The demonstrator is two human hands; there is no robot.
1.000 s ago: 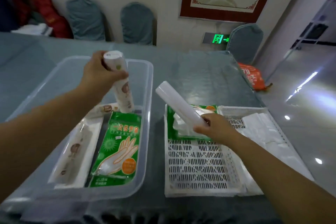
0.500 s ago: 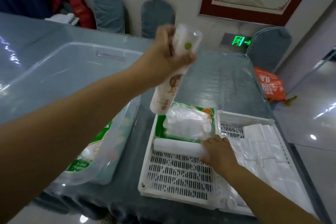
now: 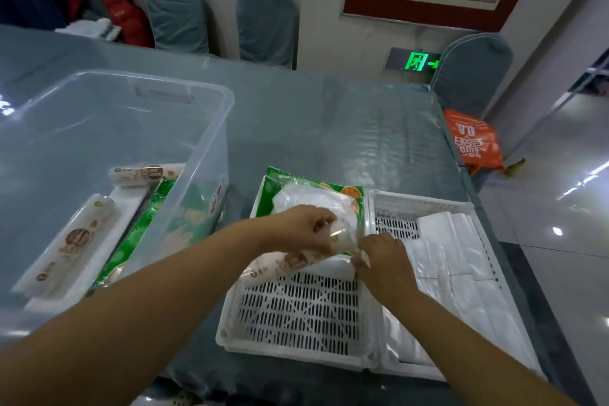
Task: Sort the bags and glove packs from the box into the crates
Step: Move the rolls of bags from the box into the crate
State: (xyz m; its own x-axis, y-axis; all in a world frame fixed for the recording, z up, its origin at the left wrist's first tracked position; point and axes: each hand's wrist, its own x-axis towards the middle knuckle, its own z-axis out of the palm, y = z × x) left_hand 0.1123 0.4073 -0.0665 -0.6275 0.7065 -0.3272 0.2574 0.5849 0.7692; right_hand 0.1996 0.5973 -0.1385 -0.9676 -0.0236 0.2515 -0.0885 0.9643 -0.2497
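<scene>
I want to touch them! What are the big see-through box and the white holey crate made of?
Box: looks like clear, glossy plastic; you see the packs through its wall. Crate: likely hard white plastic, matte, with moulded slots in its floor.

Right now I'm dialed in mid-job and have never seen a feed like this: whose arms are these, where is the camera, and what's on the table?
No machine here: a person's two bare arms, filmed by one camera worn on their head, looking down. On the table stand a clear plastic box on the left, still holding rolls and a green pack, and two white slotted crates. The left hand has a grip on a printed bag roll, laying it in the near crate below a green glove pack. The right hand touches its end. The right crate holds white folded bags.
</scene>
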